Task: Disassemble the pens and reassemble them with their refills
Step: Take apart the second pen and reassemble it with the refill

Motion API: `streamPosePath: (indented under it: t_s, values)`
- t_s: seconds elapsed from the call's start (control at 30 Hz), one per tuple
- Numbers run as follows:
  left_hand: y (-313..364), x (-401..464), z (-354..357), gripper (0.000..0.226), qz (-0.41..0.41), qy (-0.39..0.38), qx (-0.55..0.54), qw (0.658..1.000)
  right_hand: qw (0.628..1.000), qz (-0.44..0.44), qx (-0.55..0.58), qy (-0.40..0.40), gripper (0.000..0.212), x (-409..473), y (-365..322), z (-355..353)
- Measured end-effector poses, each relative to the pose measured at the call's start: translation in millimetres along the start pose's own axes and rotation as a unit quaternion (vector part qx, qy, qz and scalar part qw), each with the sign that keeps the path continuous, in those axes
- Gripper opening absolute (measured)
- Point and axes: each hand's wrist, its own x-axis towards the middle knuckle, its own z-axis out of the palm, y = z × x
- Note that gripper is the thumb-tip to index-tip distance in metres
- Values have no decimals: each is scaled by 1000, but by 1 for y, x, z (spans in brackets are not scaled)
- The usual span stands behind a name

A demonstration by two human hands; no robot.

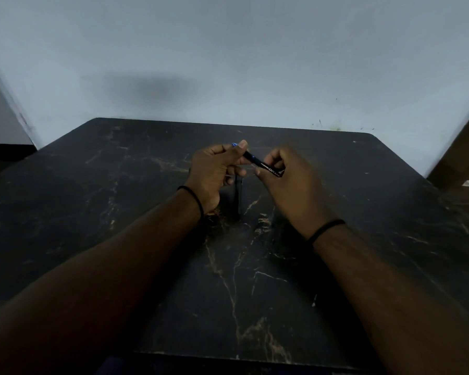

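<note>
A black pen (259,162) with white lettering and blue accents is held above the table between both hands. My left hand (214,171) pinches its far end, where a blue tip shows by the thumb. My right hand (287,177) grips the near end with thumb and fingers. A second dark pen part (238,196) hangs down from under my left hand's lower fingers toward the table; whether it rests on the table is unclear. Both wrists wear a thin black band.
The black marble-patterned table (119,212) fills the view, its far edge against a pale wall (228,63). A brown wooden surface (463,158) stands at the right edge.
</note>
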Motion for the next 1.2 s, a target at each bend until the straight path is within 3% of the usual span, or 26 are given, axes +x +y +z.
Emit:
streamPosePath:
  t_s: [0.17,0.27,0.43,0.6,0.87,1.0,1.2]
  values:
    - [0,0,-2,27,3,5,-4,1000,998,-10,-54,-27,35,1,2,1]
    - [-1,1,-2,27,2,7,-3,1000,1000,0,-9,-17,19,1,1,-1]
    - [-4,4,-4,24,1,5,-5,1000,1000,-3,-21,-5,13,-1,2,-1]
    - [-5,6,-6,33,-1,10,-4,1000,998,-4,-55,-41,33,2,5,3]
    - [-3,3,-3,31,4,10,-3,1000,1000,-5,-16,-12,16,3,11,6]
    - [-3,3,-3,37,0,16,0,1000,999,-21,-39,-30,33,3,10,9]
    - [-3,2,-2,35,2,17,6,1000,1000,-12,-25,-11,22,1,9,4]
